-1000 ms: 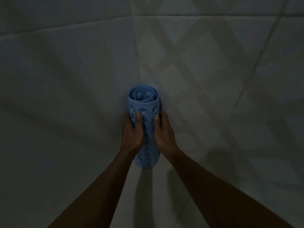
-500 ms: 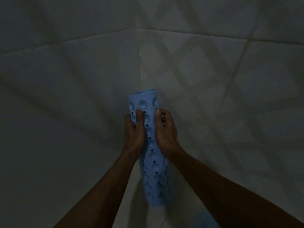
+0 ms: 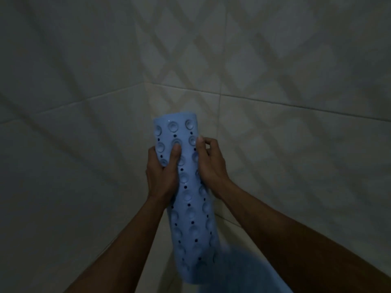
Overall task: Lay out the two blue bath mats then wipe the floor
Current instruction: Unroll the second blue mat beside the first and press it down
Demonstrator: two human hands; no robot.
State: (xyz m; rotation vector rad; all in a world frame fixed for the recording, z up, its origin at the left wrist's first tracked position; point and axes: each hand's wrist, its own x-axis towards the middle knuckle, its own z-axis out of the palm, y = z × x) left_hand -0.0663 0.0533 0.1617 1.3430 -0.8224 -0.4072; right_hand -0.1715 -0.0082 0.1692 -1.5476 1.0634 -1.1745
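Rubbery blue roll: a bath mat (image 3: 186, 187) rolled into a tube, suction cups facing out, held upright in mid-air in front of a tiled corner
Left hand: left hand (image 3: 161, 172) wrapped around the left side of the roll near its top, thumb pressed flat across the cups – a proper grip
Right hand: right hand (image 3: 211, 163) on the right side at about the same height, fingertips pinching what looks like the loose edge of the roll, so it's holding on too, just more lightly
Where the mat is: off the floor, top end level with the wall joint behind it, bottom end hanging down between the forearms
Second mat: a dark blue fuzzy patch (image 3: 239, 271) at the bottom, just right of the roll's lower end – might be the other mat, too blurry and dim to say
Surroundings: pale wall tiles (image 3: 275, 60) with criss-cross shadows, floor tiles (image 3: 63, 187) below, lighting really poor
Stage: my guess is the unrolling is only starting, nothing laid flat yet and no wiping
What could go wrong: if the pinch slips the roll could spring back shut; it could also flop open cups-up or land on that blue patch, and the cups won't stick well if the floor is damp or dusty – hard to judge in this light
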